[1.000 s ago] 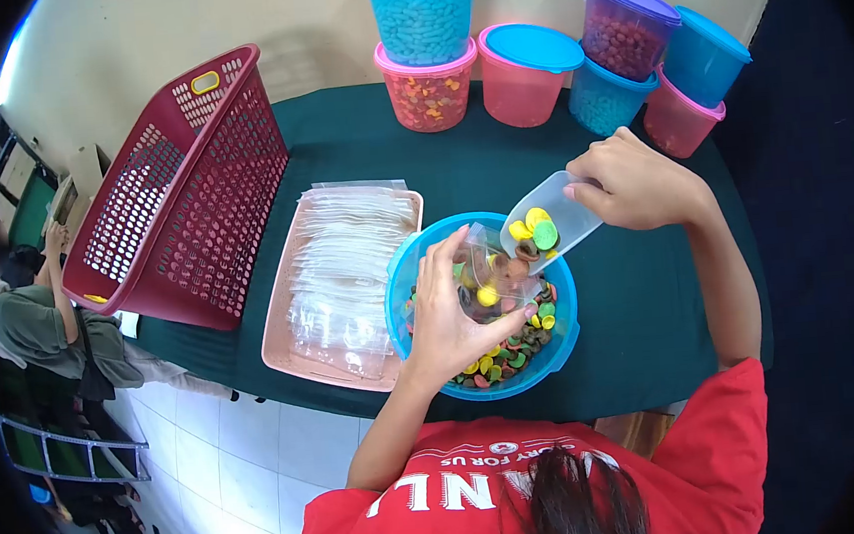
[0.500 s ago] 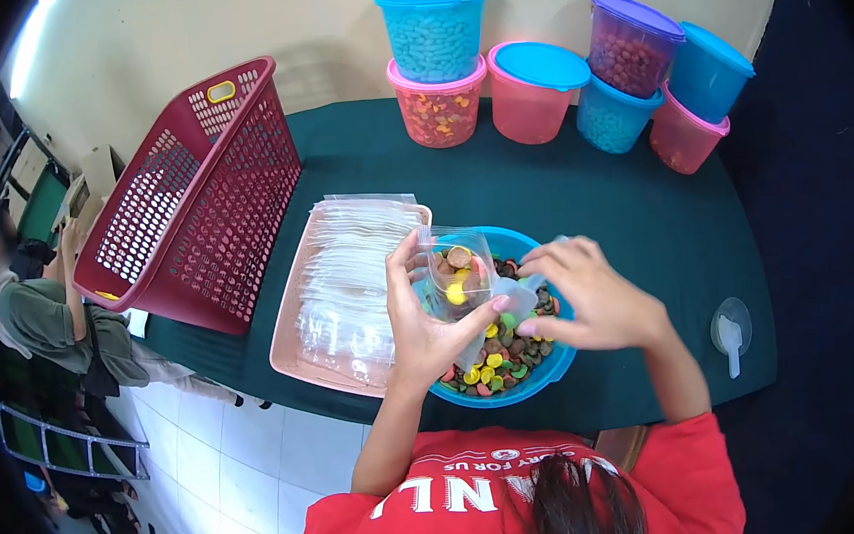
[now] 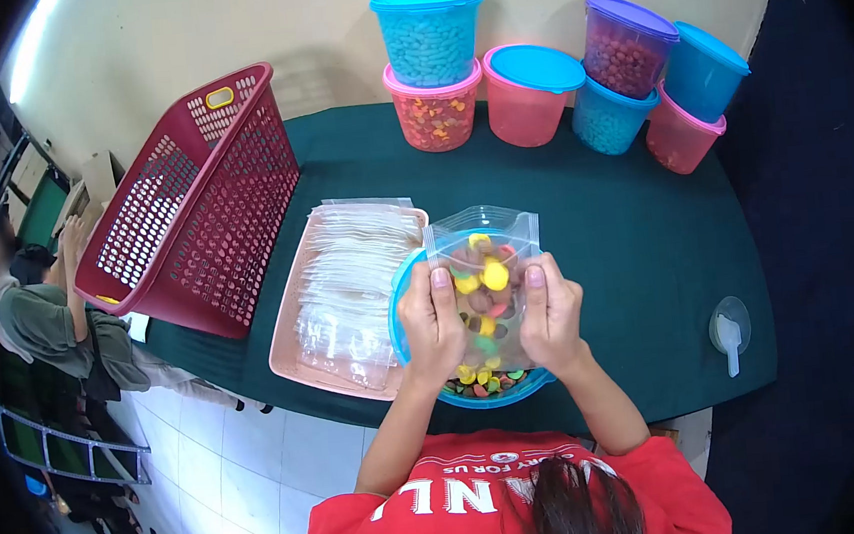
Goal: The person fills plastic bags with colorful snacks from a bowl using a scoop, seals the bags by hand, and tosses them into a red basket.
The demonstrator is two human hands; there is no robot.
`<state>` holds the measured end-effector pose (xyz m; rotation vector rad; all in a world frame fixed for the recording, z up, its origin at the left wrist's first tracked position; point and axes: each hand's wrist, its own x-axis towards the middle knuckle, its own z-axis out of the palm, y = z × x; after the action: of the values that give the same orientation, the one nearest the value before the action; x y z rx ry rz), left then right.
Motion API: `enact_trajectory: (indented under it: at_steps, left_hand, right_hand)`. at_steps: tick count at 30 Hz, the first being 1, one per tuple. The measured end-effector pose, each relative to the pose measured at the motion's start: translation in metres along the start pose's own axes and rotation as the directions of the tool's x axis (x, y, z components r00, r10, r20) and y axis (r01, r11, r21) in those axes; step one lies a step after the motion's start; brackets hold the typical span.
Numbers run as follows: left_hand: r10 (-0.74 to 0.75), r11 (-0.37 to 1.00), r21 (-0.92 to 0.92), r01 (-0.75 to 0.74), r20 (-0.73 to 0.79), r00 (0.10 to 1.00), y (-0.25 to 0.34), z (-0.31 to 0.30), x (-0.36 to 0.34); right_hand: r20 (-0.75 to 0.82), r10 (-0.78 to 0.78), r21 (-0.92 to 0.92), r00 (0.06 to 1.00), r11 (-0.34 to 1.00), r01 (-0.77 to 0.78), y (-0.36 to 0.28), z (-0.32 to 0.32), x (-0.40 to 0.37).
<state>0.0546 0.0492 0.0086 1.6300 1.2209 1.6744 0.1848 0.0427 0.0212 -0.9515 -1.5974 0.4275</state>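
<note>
A clear zip bag (image 3: 487, 297) with brown, yellow, green and pink candies inside is held upright between my two hands. My left hand (image 3: 433, 322) pinches its left edge, thumb on the near face. On the opposite edge, my right hand (image 3: 553, 312) grips it the same way. Behind and below the bag sits a blue tub (image 3: 402, 341), largely hidden, with loose candies (image 3: 486, 385) of the same colours showing at its near side. To the left, a pink tray (image 3: 287, 330) holds a row of many flat clear bags (image 3: 353, 283).
A maroon perforated basket (image 3: 213, 224) stands at the table's left. Lidded tubs (image 3: 430, 46), some stacked, line the wall. A small clear dish with a white scoop (image 3: 729, 336) lies at the right edge. A person (image 3: 51, 327) stands at far left.
My right hand has moved from over the tub to the bag's right edge and closed on it. The bag is now upright and spread flat between both hands.
</note>
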Motion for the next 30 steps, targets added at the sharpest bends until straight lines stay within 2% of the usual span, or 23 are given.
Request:
enact_trajectory:
  at_steps: [1, 3, 5, 7, 9, 10, 11, 13, 14, 16, 17, 19, 20, 21, 23, 24, 27, 29, 30]
  left_hand:
    - [0.001, 1.0, -0.003, -0.001, 0.002, 1.0, -0.002, 0.003, 0.0]
    - [0.095, 0.995, 0.003, -0.095, -0.055, 0.994, -0.004, 0.007, 0.0]
    - [0.054, 0.999, 0.006, -0.054, -0.061, 0.997, -0.002, 0.002, 0.002]
    - [0.012, 1.0, 0.011, -0.012, -0.065, 0.998, 0.0, 0.001, 0.002]
    - [0.069, 0.996, 0.064, -0.067, -0.034, 0.997, 0.001, 0.003, 0.002]
    - [0.042, 0.999, 0.01, -0.042, -0.087, 0.995, -0.003, 0.002, 0.003]
    - [0.042, 0.999, 0.008, -0.041, -0.086, 0.995, -0.002, 0.002, 0.005]
    - [0.06, 0.998, 0.022, -0.059, -0.062, 0.996, 0.002, 0.001, 0.006]
    - [0.057, 0.998, 0.022, -0.056, -0.062, 0.996, 0.001, 0.0, 0.005]
    - [-0.061, 0.996, -0.065, 0.063, 0.045, 0.997, -0.002, -0.002, 0.002]
    - [-0.063, 0.996, -0.065, 0.066, 0.045, 0.997, -0.001, -0.004, 0.002]
    - [-0.177, 0.854, -0.473, 0.218, 0.13, 0.976, 0.002, -0.01, 0.005]
    - [-0.22, 0.749, -0.563, 0.348, 0.284, 0.933, -0.004, -0.015, 0.004]
    - [-0.222, 0.749, -0.562, 0.352, 0.287, 0.932, -0.001, -0.016, 0.002]
    - [-0.129, 0.879, -0.331, 0.344, 0.529, 0.839, 0.009, -0.02, 0.001]
    - [-0.26, 0.791, -0.329, 0.516, 0.581, 0.771, 0.01, -0.022, 0.001]
    - [-0.294, 0.779, -0.333, 0.531, 0.554, 0.779, 0.008, -0.03, -0.001]
    - [-0.309, 0.776, -0.32, 0.543, 0.558, 0.77, 0.001, -0.047, -0.005]
    - [-0.301, 0.798, -0.333, 0.503, 0.503, 0.81, -0.008, -0.058, -0.011]
  right_hand:
    - [-0.01, -0.029, 0.01, 1.0, 1.0, 0.03, 0.001, 0.004, -0.003]
    - [-0.018, -0.056, 0.019, 0.998, 0.998, 0.056, 0.001, 0.005, -0.002]
    - [-0.014, 0.052, -0.034, 0.999, 0.998, -0.053, -0.002, -0.001, 0.004]
    - [-0.031, 0.051, -0.011, 0.998, 0.999, -0.052, 0.004, 0.006, 0.003]
    - [-0.03, -0.083, 0.024, 0.996, 0.996, 0.084, 0.009, 0.011, 0.0]
    - [-0.055, -0.055, 0.024, 0.997, 0.998, 0.056, 0.006, 0.008, 0.003]
    - [-0.056, -0.054, 0.022, 0.997, 0.998, 0.056, 0.008, 0.007, 0.004]
    - [-0.014, 0.05, 0.052, 0.999, 0.997, -0.049, 0.014, 0.005, 0.003]
    - [-0.018, 0.023, 0.05, 1.0, 0.999, -0.022, 0.014, 0.009, 0.002]
    - [-0.009, 0.047, 0.036, 0.999, 0.998, -0.047, 0.006, 0.006, 0.002]
    - [-0.001, 0.073, 0.024, 0.997, 0.997, -0.073, 0.003, 0.005, 0.002]
    - [-0.012, 0.107, 0.088, 0.994, 0.99, -0.106, 0.006, 0.004, 0.002]
    - [-0.005, 0.151, 0.149, 0.989, 0.978, -0.149, 0.008, 0.003, 0.001]
    - [0.004, 0.192, 0.21, 0.981, 0.959, -0.188, 0.01, 0.003, 0.0]
    - [0.041, 0.223, 0.24, 0.974, 0.944, -0.227, 0.007, 0.003, -0.001]
    - [0.08, 0.251, 0.268, 0.965, 0.927, -0.263, 0.006, 0.003, -0.002]
    - [0.121, 0.288, 0.275, 0.95, 0.91, -0.311, 0.012, -0.006, 0.004]
    - [-0.06, 0.197, 0.08, 0.979, 0.978, -0.192, 0.03, -0.014, 0.015]
    - [-0.097, 0.254, -0.048, 0.962, 0.964, -0.26, 0.045, -0.02, 0.02]
